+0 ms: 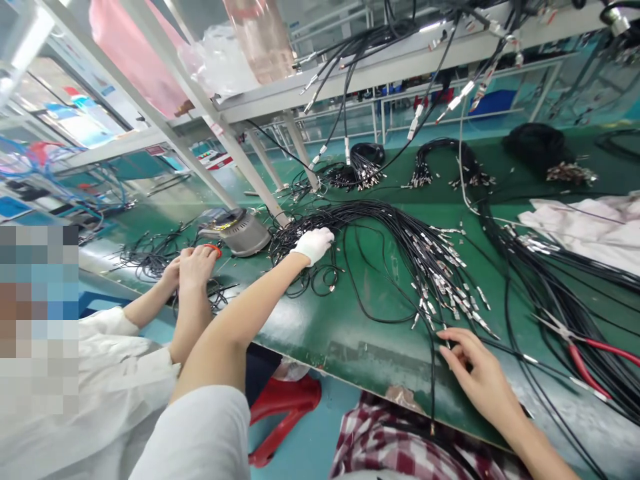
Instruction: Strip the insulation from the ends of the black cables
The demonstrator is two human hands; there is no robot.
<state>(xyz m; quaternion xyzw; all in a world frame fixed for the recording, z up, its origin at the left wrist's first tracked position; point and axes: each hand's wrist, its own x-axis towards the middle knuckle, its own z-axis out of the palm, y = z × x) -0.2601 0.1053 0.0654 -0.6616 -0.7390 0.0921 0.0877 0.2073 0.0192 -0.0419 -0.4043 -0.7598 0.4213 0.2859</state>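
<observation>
My left hand (314, 245), in a white glove, reaches across the green table. Its fingers curl at the near side of a large bundle of black cables (373, 210); which strands they grip is hidden. Silvery-white connectors (450, 280) fan out at the bundle's right end. Close to the nearest connectors is my bare right hand (475, 373), thumb and forefinger a little apart. One black cable (433, 380) hangs down over the table edge just left of it. Red-handled pliers (575, 347) lie on more cables to the right.
At left, a co-worker's hands (195, 267) are beside an orange ring-shaped thing and a grey round device (243, 233). A metal shelf (280, 83) with dangling cables stands over the table. More cable bundles (447, 157) lie behind; a white cloth (590, 223) is at right.
</observation>
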